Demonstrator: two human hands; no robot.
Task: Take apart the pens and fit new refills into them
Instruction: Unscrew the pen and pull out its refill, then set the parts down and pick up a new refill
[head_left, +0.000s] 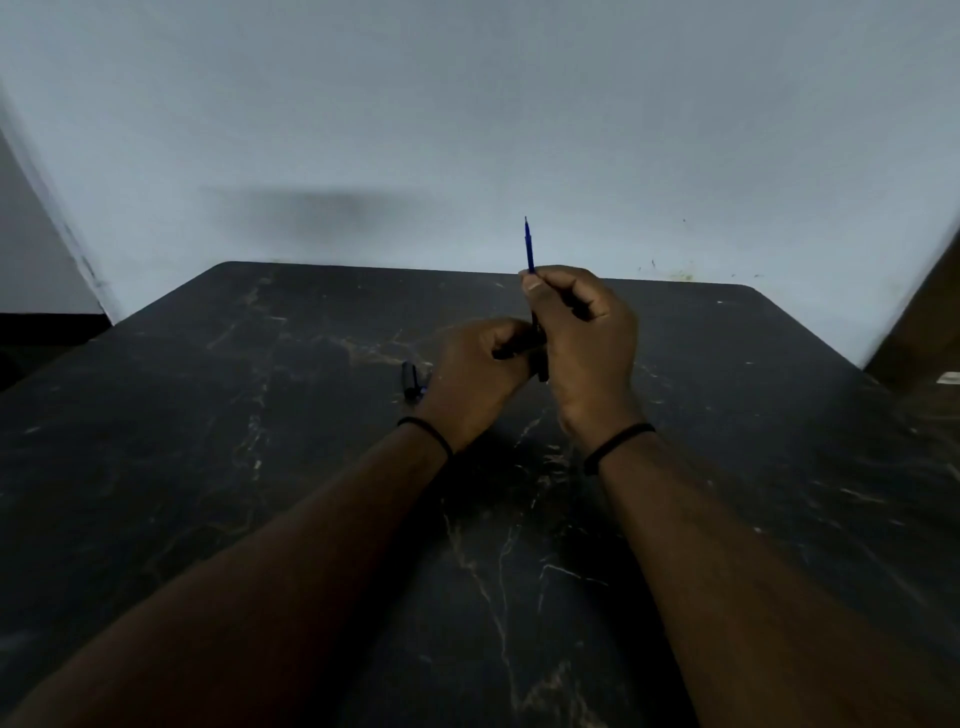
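The right hand (582, 332) pinches a blue refill (529, 248) upright above the table (260, 415) while the left hand (475, 374) curls round what seems a dark barrel (519, 349), where misalignment could bend it.

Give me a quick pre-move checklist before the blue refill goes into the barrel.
1. Blue refill held: ok, right hand pinches it, the stick pointing up.
2. Dark pen barrel held: ok, left hand grips it.
3. Refill lined up with barrel opening: cannot tell, fingers hide the joint.
4. Which refill end faces the barrel: cannot tell.
5. Spare dark pen part out of the way: ok, lies on the table left of the hands.
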